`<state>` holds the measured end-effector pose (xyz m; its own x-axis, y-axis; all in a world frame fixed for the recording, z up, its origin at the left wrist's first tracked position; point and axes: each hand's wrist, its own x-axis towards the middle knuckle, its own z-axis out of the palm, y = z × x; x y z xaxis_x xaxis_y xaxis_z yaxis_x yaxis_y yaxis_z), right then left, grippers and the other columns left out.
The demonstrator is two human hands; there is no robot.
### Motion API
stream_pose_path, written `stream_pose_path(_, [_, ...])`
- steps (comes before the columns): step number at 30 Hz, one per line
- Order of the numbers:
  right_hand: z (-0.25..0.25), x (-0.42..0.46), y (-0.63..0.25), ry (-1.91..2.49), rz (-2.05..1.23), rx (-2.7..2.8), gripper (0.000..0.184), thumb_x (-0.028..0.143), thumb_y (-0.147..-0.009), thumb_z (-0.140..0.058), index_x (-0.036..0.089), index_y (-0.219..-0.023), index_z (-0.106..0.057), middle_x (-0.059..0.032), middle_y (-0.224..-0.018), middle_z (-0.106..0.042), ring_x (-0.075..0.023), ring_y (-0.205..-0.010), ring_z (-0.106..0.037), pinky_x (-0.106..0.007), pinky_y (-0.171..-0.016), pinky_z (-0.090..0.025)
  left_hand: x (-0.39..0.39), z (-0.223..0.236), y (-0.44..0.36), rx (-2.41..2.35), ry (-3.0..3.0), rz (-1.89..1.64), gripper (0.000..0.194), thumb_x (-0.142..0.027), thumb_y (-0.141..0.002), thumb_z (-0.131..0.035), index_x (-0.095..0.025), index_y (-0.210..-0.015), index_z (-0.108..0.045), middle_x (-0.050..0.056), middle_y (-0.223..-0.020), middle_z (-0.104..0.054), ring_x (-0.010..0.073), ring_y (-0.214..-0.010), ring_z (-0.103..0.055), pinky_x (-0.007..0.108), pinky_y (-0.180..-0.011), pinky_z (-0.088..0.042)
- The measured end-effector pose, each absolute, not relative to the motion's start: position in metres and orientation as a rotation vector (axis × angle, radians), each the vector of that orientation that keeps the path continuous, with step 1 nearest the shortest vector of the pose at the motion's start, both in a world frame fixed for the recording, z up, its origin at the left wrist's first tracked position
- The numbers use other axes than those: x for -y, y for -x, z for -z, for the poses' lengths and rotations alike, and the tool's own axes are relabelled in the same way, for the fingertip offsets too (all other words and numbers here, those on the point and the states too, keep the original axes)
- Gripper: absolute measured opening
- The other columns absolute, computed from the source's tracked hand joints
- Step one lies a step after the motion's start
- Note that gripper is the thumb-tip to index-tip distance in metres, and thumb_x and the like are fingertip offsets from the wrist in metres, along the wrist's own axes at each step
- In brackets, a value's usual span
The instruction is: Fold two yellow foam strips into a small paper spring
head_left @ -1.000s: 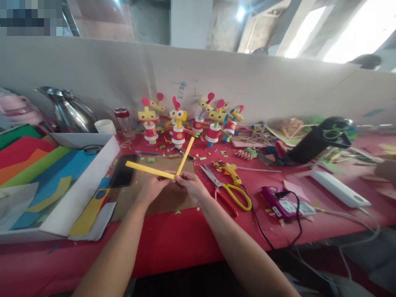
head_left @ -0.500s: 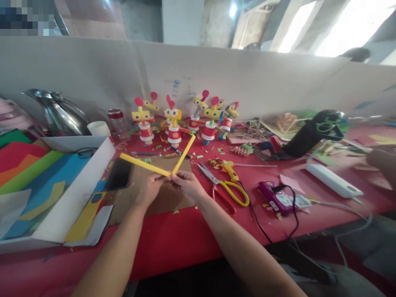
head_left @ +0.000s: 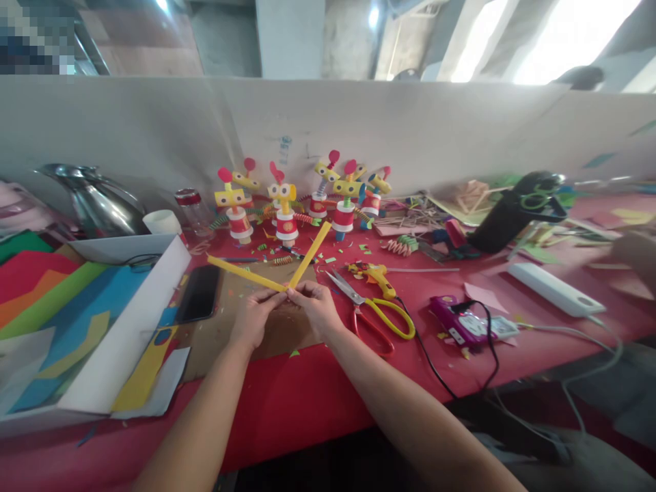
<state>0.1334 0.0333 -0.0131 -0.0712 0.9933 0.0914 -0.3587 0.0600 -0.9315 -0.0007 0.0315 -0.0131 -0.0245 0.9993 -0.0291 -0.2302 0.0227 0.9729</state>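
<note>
Both hands meet above a brown cardboard sheet (head_left: pixel 277 335), pinching yellow paper strips (head_left: pixel 311 256) that spread in a V. My left hand (head_left: pixel 256 314) is closed at the point where the strips meet; one strip runs from there to the upper left. My right hand (head_left: pixel 315 307) is closed on the same joint, with the other strip rising to the upper right. Fingers hide how the two ends overlap. Right of my hands lie scissors (head_left: pixel 369 304) with red and yellow handles. Behind stand several paper-cup figures (head_left: pixel 287 225) with yellow heads and coiled arms.
At left a white box (head_left: pixel 123 328) holds coloured sheets, with a phone (head_left: pixel 199 294) beside it. A yellow glue gun (head_left: pixel 379 279), purple power strip (head_left: pixel 469 324) and white power strip (head_left: pixel 556 294) with cables lie right. A steel jug (head_left: pixel 97 205) stands back left. Another person's arm (head_left: pixel 635 253) shows far right.
The view has shifted slightly. The fingers have moved a little at the joint, and the left strip now looks narrower, turned more edge-on. Both hands keep their pinch.
</note>
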Motion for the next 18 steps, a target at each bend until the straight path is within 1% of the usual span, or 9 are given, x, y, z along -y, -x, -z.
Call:
stream_pose_path(4, [0.014, -0.033, -0.133, 0.827, -1.477, 0.993, 0.025, 0.037, -0.060, -0.078, 0.017, -0.069, -0.067, 0.0015, -0.061, -0.062, -0.0094, -0.055, -0.051, -0.023, -0.056, -0.039, -0.036, 0.018, 0.005, -1.045, -1.013, -1.342, 0.028, -0.032, -0.056, -0.081, -0.017, -0.079, -0.076, 0.004, -0.076, -0.072, 0.0175, -0.075, -0.063, 0.030, -0.077, -0.046])
stream_pose_path(7, [0.015, -0.034, -0.132, 0.898, -1.390, 1.040, 0.028, 0.038, -0.057, -0.080, 0.017, -0.069, -0.066, 0.0016, -0.060, -0.062, -0.0097, -0.054, -0.051, -0.023, -0.054, -0.039, -0.036, 0.018, 0.005, -1.027, -0.929, -1.363, 0.023, -0.028, -0.054, -0.082, -0.016, -0.072, -0.075, 0.003, -0.069, -0.071, 0.0149, -0.069, -0.062, 0.028, -0.072, -0.045])
stream_pose_path(11, [0.017, -0.036, -0.132, 0.953, -1.157, 1.150, 0.027, 0.036, -0.057, -0.080, 0.018, -0.064, -0.061, 0.0027, -0.061, -0.059, -0.0105, -0.055, -0.050, -0.023, -0.054, -0.039, -0.032, 0.013, 0.004, -0.913, -0.763, -1.343, 0.023, -0.023, -0.053, -0.083, -0.015, -0.072, -0.073, 0.002, -0.069, -0.069, 0.0120, -0.068, -0.061, 0.024, -0.069, -0.047])
stream_pose_path(13, [0.019, -0.037, -0.132, 0.945, -1.076, 1.202, 0.026, 0.034, -0.058, -0.079, 0.019, -0.070, -0.062, 0.0032, -0.064, -0.058, -0.0106, -0.056, -0.050, -0.023, -0.054, -0.040, -0.031, 0.009, 0.002, -0.879, -0.735, -1.320, 0.024, -0.021, -0.053, -0.083, -0.014, -0.071, -0.070, 0.000, -0.068, -0.068, 0.0095, -0.065, -0.060, 0.021, -0.064, -0.046])
stream_pose_path(16, [0.021, -0.038, -0.133, 0.917, -1.040, 1.301, 0.024, 0.033, -0.063, -0.076, 0.020, -0.080, -0.066, 0.0012, -0.073, -0.061, -0.0119, -0.059, -0.054, -0.024, -0.055, -0.043, -0.030, 0.006, 0.001, -0.851, -0.741, -1.340, 0.031, -0.016, -0.050, -0.084, -0.016, -0.075, -0.065, -0.005, -0.062, -0.062, 0.0062, -0.057, -0.056, 0.018, -0.058, -0.043])
stream_pose_path(18, [0.022, -0.039, -0.133, 0.893, -1.062, 1.362, 0.018, 0.033, -0.067, -0.073, 0.020, -0.078, -0.068, -0.0008, -0.076, -0.063, -0.0137, -0.063, -0.057, -0.025, -0.058, -0.045, -0.030, 0.006, 0.001, -0.850, -0.762, -1.352, 0.035, -0.016, -0.050, -0.084, -0.017, -0.077, -0.062, -0.006, -0.060, -0.060, 0.0060, -0.056, -0.056, 0.017, -0.057, -0.043])
